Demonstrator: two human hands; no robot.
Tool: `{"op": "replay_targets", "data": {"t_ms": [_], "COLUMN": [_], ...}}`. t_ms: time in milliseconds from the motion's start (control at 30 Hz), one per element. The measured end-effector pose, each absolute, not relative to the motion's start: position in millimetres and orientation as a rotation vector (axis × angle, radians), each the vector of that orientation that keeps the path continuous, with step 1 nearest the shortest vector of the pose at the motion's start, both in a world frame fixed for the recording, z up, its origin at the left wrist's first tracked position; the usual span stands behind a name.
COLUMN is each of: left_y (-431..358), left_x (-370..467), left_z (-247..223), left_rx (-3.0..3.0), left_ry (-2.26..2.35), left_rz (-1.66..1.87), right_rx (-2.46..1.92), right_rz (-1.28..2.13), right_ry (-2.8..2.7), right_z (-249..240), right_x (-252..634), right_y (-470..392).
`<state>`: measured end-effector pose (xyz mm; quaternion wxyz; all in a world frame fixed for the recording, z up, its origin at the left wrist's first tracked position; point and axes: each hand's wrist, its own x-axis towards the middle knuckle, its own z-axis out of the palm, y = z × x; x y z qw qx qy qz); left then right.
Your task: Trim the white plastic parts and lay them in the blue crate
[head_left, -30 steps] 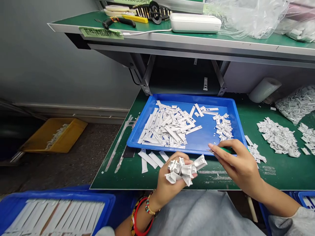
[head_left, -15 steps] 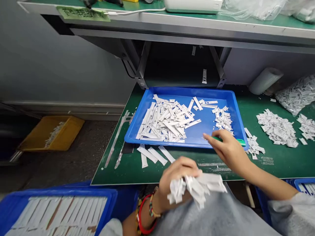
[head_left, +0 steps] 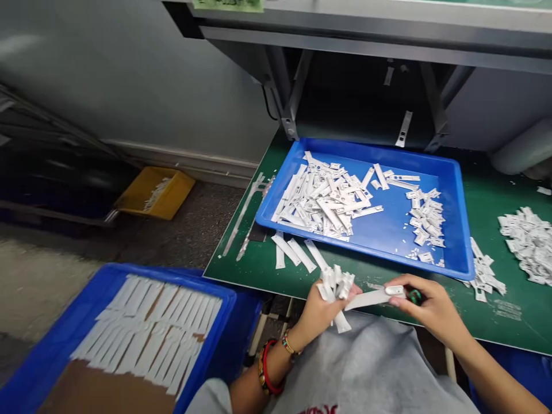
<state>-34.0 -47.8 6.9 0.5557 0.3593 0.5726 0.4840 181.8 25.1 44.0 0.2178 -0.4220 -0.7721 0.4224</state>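
My left hand [head_left: 314, 319] is closed around a bunch of white plastic strips [head_left: 337, 282] in front of my chest. A single long white strip [head_left: 370, 298] stretches from the left fingers across to my right hand [head_left: 437, 310]. The right thumb and fingertips pinch its far end, where a small slotted part shows. Tucked in the right palm is a green-handled tool [head_left: 414, 296], its tip hidden. Beyond both hands, the blue tray [head_left: 388, 230] holds a heap of long white strips [head_left: 323, 195] at left and short white pieces [head_left: 426, 218] at right.
Several loose strips [head_left: 297, 254] lie before the tray on the green table [head_left: 241, 270]. More short pieces [head_left: 528, 244] are piled at right. Lower left, a blue bin [head_left: 224, 310] holds rows of strips on cardboard. A dark conveyor [head_left: 366, 109] ends behind the tray; a yellow bin [head_left: 181, 195] is on the floor.
My right hand has come back from the tray's front edge to the left hand and now pinches one strip's end. The left hand has turned, its bunch pointing up. The view has shifted left and down.
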Motion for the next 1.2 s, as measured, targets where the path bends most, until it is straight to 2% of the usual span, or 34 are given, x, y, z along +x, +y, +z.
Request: {"op": "replay_targets", "data": {"t_ms": [167,300,433,633,767,967,1200], "left_y": [-67.5,-72.4,-70.2,-58.9,-49.8,-40.3,-37.0], "left_x": [-77.2,-90.8,-75.1,-57.9,-50.3,-39.5,-41.0], "left_z": [-14.6,-20.3,-19.1,-11.8,-3.7,13.0,18.1], "left_rx": [0.163,0.105,0.204,0.537,0.751,1.117,1.328], "left_ry": [1.558,1.503,1.430,1.444,1.422,1.354,1.241], "left_rz": [1.627,1.585,1.404,1.241,1.197,1.236,1.252], "right_rx": [-1.194,-0.972,-1.138,-1.303,-1.209,-1.054,-0.991], "right_rz": [0.866,0.712,0.588,1.062,1.415,0.982,0.901], "right_ry": [-2.147,-2.379,-2.587,-2.222,-2.024,-2.339,-2.335], "right_z": [7.8,-34.4,-54.0,-18.7,21.0,48.3,50.4], "right_x": [174.8,136.5,116.7,157.2,166.0,160.7,161.9], "right_y": [18.1,16.5,17.1,6.1,-2.0,-3.9,-4.3]}}
